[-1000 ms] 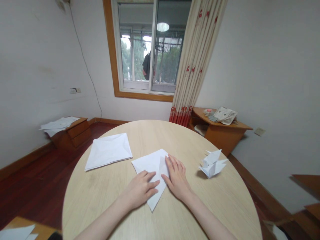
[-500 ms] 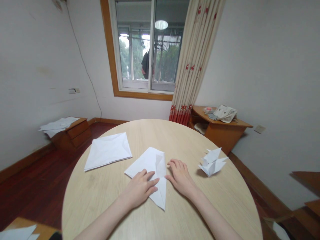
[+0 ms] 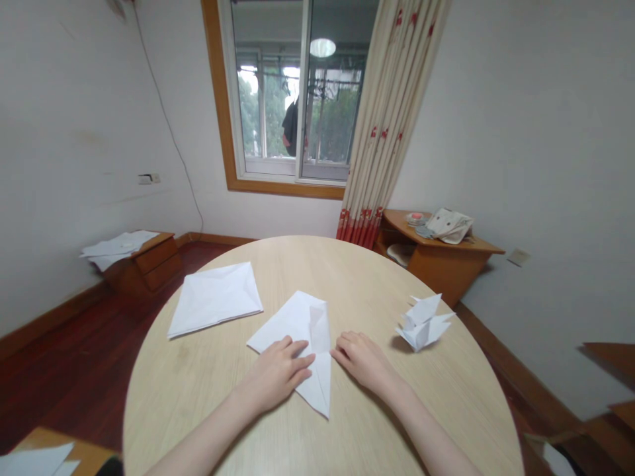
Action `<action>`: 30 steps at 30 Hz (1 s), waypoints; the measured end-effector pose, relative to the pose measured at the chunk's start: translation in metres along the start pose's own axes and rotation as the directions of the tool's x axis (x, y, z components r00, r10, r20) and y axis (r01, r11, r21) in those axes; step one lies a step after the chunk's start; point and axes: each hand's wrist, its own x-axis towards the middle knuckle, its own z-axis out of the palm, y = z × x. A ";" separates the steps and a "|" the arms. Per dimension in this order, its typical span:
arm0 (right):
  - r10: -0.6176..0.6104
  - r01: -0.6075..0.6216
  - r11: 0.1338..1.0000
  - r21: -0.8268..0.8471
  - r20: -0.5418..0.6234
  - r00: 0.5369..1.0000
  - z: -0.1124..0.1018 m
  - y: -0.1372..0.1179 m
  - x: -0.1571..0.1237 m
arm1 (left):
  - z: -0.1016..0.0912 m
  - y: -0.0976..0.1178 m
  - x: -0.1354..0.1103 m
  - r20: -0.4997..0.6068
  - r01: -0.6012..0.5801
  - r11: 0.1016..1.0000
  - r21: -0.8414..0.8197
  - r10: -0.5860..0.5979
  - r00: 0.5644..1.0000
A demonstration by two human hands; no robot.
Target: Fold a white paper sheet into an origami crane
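Observation:
A partly folded white sheet of paper (image 3: 292, 314) lies on the round wooden table (image 3: 307, 261), with a narrow flap along its right side and a point towards me. My left hand (image 3: 280, 370) rests on its lower left part, fingers spread and holding it down. At the paper's right edge is my right hand (image 3: 360, 357), its fingers curled in towards the thumb; the thumb tip meets the edge. How much paper sits between those fingertips is hard to see.
A stack of white paper (image 3: 215, 297) lies at the table's left. Folded paper figures (image 3: 424, 324) stand on the right. Beyond the table are a small drawer cabinet (image 3: 151, 258), a corner cabinet (image 3: 441, 264) and a curtain (image 3: 387, 132).
My right hand's fingers have drawn down and curled closer to the thumb at the paper's right edge. My left hand and the paper have stayed almost still.

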 end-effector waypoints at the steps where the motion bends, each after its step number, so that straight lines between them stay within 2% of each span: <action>1: 0.002 -0.002 1.000 0.018 0.002 1.000 0.000 0.000 0.000 | 0.000 0.000 0.000 0.001 0.001 1.000 -0.008 -0.001 1.000; 16: 0.021 -0.022 0.991 0.136 0.007 1.000 0.009 0.000 0.003 | 0.000 -0.002 -0.001 0.021 0.029 0.993 -0.116 -0.026 0.999; 30: -0.006 -0.011 0.980 0.200 0.084 0.996 0.004 -0.007 -0.001 | 0.002 -0.003 -0.002 0.055 0.071 0.975 -0.210 -0.060 0.997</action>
